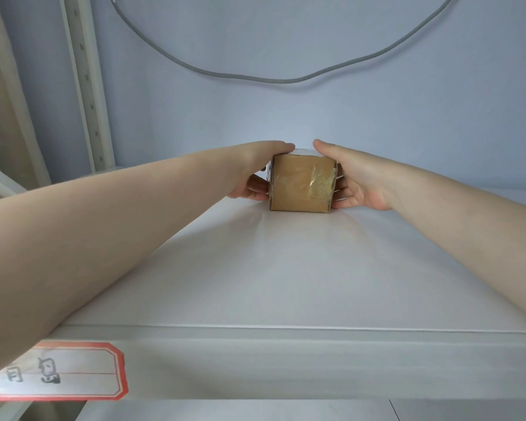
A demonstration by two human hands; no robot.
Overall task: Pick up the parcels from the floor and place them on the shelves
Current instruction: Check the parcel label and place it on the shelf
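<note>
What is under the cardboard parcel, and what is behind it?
The cardboard parcel rests on the white shelf. The wall is behind; the shelf directly behind the parcel is hidden.

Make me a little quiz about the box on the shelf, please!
1. True or false: the cardboard box sits on the white shelf.
2. Which hands have a grip on the box? A) left hand only B) right hand only C) both
3. Fill in: the label on the shelf's front edge has a ____ border.

Key: 1 true; 2 C; 3 red
</note>
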